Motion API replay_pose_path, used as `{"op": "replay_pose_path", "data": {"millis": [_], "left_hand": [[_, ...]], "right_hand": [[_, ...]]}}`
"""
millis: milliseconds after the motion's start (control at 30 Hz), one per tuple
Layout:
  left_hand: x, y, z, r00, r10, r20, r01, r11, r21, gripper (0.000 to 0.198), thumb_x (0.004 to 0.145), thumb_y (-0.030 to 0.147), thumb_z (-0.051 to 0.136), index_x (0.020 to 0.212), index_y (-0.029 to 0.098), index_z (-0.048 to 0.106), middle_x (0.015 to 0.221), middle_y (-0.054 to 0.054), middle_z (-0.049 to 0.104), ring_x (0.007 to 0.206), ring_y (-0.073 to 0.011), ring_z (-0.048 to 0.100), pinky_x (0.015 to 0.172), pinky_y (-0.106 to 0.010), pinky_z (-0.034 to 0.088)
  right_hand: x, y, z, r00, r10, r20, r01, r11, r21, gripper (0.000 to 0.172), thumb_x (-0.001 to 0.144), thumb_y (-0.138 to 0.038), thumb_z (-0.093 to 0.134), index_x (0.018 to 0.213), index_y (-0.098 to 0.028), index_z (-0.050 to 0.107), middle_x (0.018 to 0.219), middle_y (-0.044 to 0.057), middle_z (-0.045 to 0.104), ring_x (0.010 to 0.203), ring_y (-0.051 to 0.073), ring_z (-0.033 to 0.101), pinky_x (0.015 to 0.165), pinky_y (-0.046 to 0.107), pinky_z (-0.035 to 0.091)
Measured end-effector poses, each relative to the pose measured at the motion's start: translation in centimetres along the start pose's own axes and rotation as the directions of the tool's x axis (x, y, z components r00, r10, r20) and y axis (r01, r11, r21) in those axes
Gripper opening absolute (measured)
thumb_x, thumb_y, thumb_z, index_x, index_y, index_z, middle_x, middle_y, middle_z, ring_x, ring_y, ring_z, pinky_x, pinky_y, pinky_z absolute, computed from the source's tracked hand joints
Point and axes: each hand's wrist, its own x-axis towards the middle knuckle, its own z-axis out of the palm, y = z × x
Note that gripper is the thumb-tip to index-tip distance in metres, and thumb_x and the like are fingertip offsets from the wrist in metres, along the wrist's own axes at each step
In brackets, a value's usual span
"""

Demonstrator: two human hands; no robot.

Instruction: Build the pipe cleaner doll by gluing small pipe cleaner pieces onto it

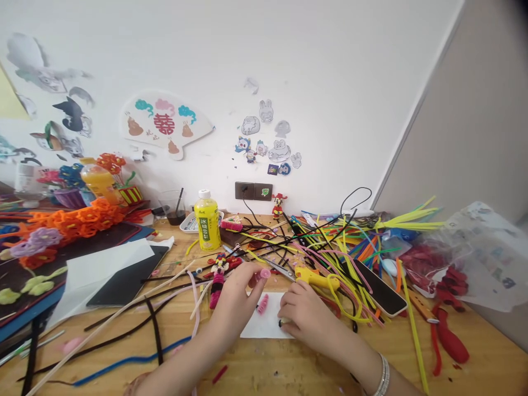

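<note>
Pink fuzzy bits in the lower middle of the frame, on my cluttered table point(487, 335).
My left hand point(237, 294) pinches a pink chenille piece point(260, 274) between fingertips. My right hand point(307, 316) lies curled on the white paper point(258, 329); whether it grips anything I cannot tell. A pink coil point(263, 303) lies on the paper between them. I judge the piece light, soft and easily crushed, so best pinched gently at its ends.
</note>
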Motion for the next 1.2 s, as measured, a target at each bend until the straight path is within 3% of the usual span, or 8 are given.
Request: {"op": "replay_pose_path", "data": {"millis": [200, 333, 433, 533, 600, 667, 1000, 1200], "left_hand": [[-0.3, -0.3, 0.4, 1.000, 0.008, 0.022, -0.008, 1.000, 0.002, 0.016, 0.086, 0.027, 0.042, 0.078, 0.019, 0.054, 0.072, -0.002, 0.057, 0.065, -0.0146, 0.053, 0.062, -0.026, 0.044], [-0.4, -0.4, 0.6, 0.998, 0.018, 0.061, -0.019, 1.000, 0.023, 0.016, 0.086, 0.025, 0.041, 0.076, 0.019, 0.053, 0.071, -0.001, 0.057, 0.064, -0.0148, 0.053, 0.061, -0.026, 0.044], [-0.4, -0.2, 0.7, 0.995, 0.040, 0.097, -0.040, 0.999, -0.002, 0.015, 0.085, 0.024, 0.044, 0.076, 0.019, 0.055, 0.071, -0.002, 0.058, 0.065, -0.0150, 0.054, 0.062, -0.026, 0.044], [-0.5, 0.1, 0.7, 0.992, 0.054, 0.117, -0.050, 0.998, -0.043, 0.015, 0.084, 0.023, 0.045, 0.077, 0.019, 0.057, 0.072, -0.003, 0.060, 0.067, -0.0156, 0.055, 0.063, -0.027, 0.045], [-0.6, 0.2, 0.8, 0.989, 0.061, 0.133, -0.053, 0.996, -0.066, 0.013, 0.084, 0.022, 0.046, 0.080, 0.019, 0.058, 0.077, -0.004, 0.062, 0.071, -0.0165, 0.057, 0.066, -0.028, 0.046], [-0.8, 0.2, 0.9, 0.986, 0.066, 0.153, -0.055, 0.995, -0.079, 0.012, 0.083, 0.021, 0.046, 0.083, 0.019, 0.057, 0.081, -0.004, 0.062, 0.075, -0.0170, 0.057, 0.068, -0.028, 0.046], [-1.4, 0.2, 1.6, 0.975, 0.092, 0.201, -0.080, 0.994, -0.068, 0.014, 0.086, 0.023, 0.044, 0.078, 0.019, 0.055, 0.075, -0.003, 0.057, 0.070, -0.0147, 0.053, 0.065, -0.025, 0.044], [-1.6, 0.3, 1.6, 0.973, 0.104, 0.206, -0.084, 0.991, -0.102, 0.014, 0.086, 0.022, 0.043, 0.080, 0.019, 0.055, 0.078, -0.004, 0.059, 0.073, -0.0150, 0.053, 0.067, -0.026, 0.045]], "right_hand": [[0.2, -0.3, 0.6, 1.000, -0.029, -0.011, 0.028, 0.999, -0.045, 0.002, 0.074, -0.017, 0.061, 0.074, -0.019, 0.061, 0.077, 0.001, 0.062, 0.080, 0.018, 0.048, 0.078, 0.033, 0.034], [0.3, -1.0, -0.1, 0.986, 0.060, -0.156, -0.029, 0.980, 0.195, 0.004, 0.073, -0.017, 0.063, 0.071, -0.019, 0.059, 0.075, 0.000, 0.061, 0.079, 0.017, 0.050, 0.073, 0.030, 0.037], [0.3, -1.1, -1.0, 0.912, 0.316, -0.262, -0.155, 0.857, 0.492, 0.005, 0.072, -0.016, 0.061, 0.068, -0.018, 0.060, 0.070, 0.001, 0.062, 0.072, 0.016, 0.054, 0.066, 0.027, 0.041], [0.4, -1.0, -1.8, 0.800, 0.550, -0.239, -0.217, 0.637, 0.740, 0.006, 0.071, -0.021, 0.059, 0.068, -0.018, 0.062, 0.068, 0.002, 0.064, 0.064, 0.016, 0.057, 0.060, 0.027, 0.044], [0.4, -0.9, -2.1, 0.753, 0.622, -0.217, -0.203, 0.533, 0.821, 0.009, 0.070, -0.025, 0.059, 0.068, -0.018, 0.063, 0.068, 0.003, 0.066, 0.064, 0.017, 0.059, 0.059, 0.027, 0.047], [0.3, -1.1, -2.3, 0.742, 0.634, -0.220, -0.177, 0.501, 0.847, 0.010, 0.068, -0.027, 0.060, 0.068, -0.018, 0.064, 0.069, 0.003, 0.067, 0.065, 0.017, 0.060, 0.060, 0.028, 0.048], [0.3, -1.3, -2.3, 0.775, 0.485, -0.406, -0.068, 0.703, 0.708, 0.008, 0.072, -0.016, 0.059, 0.068, -0.019, 0.064, 0.071, 0.002, 0.061, 0.072, 0.016, 0.056, 0.067, 0.028, 0.044], [0.2, -1.4, -2.3, 0.778, 0.461, -0.427, -0.087, 0.752, 0.653, 0.008, 0.073, -0.016, 0.060, 0.068, -0.019, 0.065, 0.071, 0.002, 0.060, 0.073, 0.016, 0.055, 0.067, 0.028, 0.044]]}}
